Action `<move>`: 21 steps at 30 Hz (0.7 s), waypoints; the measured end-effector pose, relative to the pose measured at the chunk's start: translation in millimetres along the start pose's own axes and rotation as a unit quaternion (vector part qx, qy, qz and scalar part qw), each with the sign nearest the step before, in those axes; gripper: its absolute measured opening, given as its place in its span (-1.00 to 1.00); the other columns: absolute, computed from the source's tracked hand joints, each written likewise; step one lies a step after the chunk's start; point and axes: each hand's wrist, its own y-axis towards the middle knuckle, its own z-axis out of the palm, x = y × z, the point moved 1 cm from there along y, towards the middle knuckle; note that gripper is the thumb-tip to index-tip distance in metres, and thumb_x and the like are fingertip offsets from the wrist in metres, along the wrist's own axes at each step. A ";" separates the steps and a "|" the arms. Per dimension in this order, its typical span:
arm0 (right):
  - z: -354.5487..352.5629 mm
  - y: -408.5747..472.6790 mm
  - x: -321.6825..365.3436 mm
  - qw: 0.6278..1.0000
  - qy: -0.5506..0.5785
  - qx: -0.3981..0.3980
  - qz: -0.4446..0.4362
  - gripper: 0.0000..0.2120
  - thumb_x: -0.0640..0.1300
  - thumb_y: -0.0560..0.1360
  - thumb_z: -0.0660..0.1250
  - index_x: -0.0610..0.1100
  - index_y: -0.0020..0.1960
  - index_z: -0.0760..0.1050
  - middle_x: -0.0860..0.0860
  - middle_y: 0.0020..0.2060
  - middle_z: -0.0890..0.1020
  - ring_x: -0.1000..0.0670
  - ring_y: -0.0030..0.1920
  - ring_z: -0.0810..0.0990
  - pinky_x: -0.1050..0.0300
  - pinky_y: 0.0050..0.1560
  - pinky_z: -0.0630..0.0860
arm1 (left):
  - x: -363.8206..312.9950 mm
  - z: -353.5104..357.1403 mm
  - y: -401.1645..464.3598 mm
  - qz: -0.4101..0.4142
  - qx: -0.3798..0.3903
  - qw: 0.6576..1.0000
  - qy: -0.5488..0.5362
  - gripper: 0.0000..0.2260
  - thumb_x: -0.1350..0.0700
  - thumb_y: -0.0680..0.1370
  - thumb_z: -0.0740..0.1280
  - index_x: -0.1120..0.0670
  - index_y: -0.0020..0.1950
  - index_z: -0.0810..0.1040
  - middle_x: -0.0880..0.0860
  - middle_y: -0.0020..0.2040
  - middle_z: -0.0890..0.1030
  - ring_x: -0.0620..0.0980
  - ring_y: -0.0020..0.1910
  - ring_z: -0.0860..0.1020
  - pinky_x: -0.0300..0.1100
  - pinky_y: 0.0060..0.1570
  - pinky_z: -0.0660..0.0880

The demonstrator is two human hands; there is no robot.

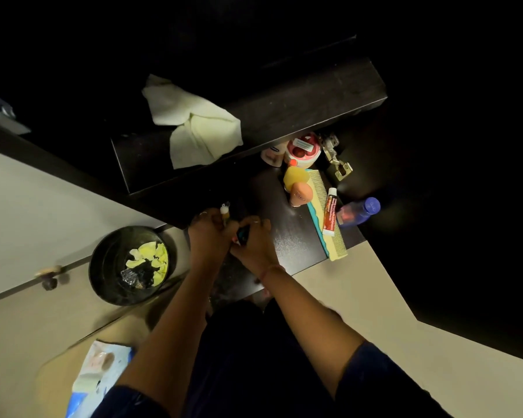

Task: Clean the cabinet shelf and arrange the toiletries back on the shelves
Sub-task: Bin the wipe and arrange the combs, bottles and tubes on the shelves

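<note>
far left on the floor there's a light blue and white plastic packet (98, 375), then a round black waste bin (130, 265) with yellow scraps and a bit of crumpled foil in it, sitting just beside the cream cabinet door (37, 206). moving right, a pale yellow-green cleaning cloth (194, 128) lies crumpled on the upper dark wooden shelf (314, 98), hanging a little over its front edge. below that both hands meet at the front of the lower dark shelf (290, 236): the left hand (207, 233) has its fingers curled round a small white-capped bottle (224, 210), and the right hand (254, 241) is wrapped around a small dark object with a teal and red bit (241, 235), can't tell what it is exactly. further right the rest of the toiletries sit on the lower shelf: a peach roll-on bottle (301, 193) touching a yellow sponge (296, 176), a red and white round jar (303, 150) tucked under the upper shelf, a long cream comb (329, 218) with a red and white tube (330, 215) lying on it, and a blue-capped clear bottle (358, 211) on its side near the edge. my guess is all this stuff is light and hard plastic, probably a bit slick, so grab bottles round the body, and take the thin comb by its spine since it'll flex.
</note>
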 end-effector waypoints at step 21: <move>-88.7 -6.9 -59.6 0.981 -0.011 -0.171 0.090 -0.55 -0.09 0.49 0.37 -0.17 0.33 0.38 -0.11 0.24 0.36 -0.05 0.20 0.44 0.28 0.28 0.29 | -59.0 94.2 14.9 0.056 0.066 0.993 -0.074 -0.87 0.23 0.44 0.41 0.25 -0.06 0.59 0.19 -0.10 0.65 0.07 -0.07 0.63 -0.08 -0.03 0.58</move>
